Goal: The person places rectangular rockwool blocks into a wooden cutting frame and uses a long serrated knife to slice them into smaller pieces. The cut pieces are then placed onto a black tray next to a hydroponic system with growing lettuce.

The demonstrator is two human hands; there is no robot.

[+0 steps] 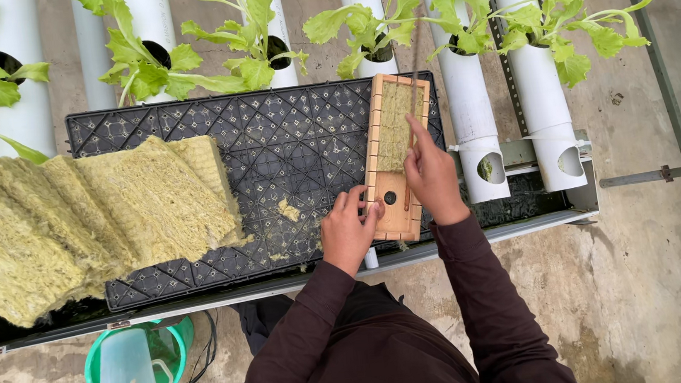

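Dark sleeves lead up to our hands at the wooden frame (394,161), which rests on the black plastic tray (269,140). Our left hand (348,231) clamps the frame's near left edge. Our right hand (432,176) pinches a thin blade (415,101) over the frame's rockwool strip (395,124). Left of the frame lie rockwool slabs (85,220).
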